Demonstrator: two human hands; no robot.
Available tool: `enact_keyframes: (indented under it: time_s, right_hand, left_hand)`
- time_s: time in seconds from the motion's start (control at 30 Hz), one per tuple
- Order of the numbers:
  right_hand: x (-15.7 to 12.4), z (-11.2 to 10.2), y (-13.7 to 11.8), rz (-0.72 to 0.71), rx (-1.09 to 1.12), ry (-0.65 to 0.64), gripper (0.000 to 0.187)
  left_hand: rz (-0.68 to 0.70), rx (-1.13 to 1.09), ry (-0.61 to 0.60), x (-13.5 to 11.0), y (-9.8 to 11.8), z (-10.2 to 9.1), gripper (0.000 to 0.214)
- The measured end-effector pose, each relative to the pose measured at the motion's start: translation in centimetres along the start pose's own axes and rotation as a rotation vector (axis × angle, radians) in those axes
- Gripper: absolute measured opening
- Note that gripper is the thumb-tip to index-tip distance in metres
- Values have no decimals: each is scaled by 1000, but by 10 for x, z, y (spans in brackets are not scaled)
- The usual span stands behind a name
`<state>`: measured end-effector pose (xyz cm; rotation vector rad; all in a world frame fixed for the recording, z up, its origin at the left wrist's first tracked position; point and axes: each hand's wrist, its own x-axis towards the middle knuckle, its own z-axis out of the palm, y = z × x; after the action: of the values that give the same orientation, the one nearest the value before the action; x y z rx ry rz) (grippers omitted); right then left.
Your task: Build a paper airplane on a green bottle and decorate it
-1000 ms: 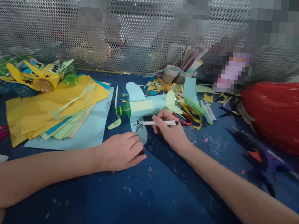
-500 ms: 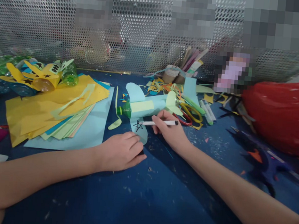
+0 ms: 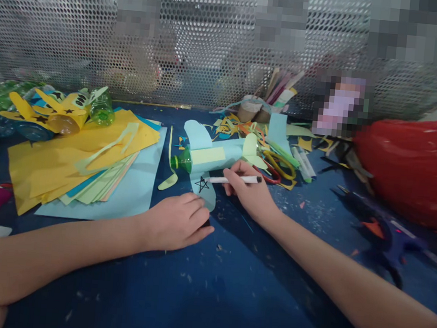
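A light blue paper plane built round a green bottle (image 3: 204, 155) lies on the blue table (image 3: 199, 295). Its near wing (image 3: 205, 189) carries a black star. My right hand (image 3: 249, 189) is closed on a white marker (image 3: 236, 179), whose tip rests at the star. My left hand (image 3: 177, 221) lies with fingers curled on the table, pressing the tip of that wing down.
A stack of yellow, green and blue paper sheets (image 3: 84, 162) lies at left, with a yellow bottle plane (image 3: 50, 111) behind it. Scissors (image 3: 275, 169) and paper scraps sit past my right hand. A red bag (image 3: 413, 166) and a glue gun (image 3: 384, 232) are at right. A perforated metal screen (image 3: 198, 40) closes the back.
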<state>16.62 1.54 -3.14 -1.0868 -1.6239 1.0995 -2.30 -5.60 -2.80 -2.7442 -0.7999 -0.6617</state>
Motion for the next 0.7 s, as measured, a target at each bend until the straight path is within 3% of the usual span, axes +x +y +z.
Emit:
enact_keyframes:
  time_s: [0.7]
  right_hand:
    - [0,-1,2,-5,-12,15,27]
  left_hand:
    - [-7,-15,-33,0,0,0,44]
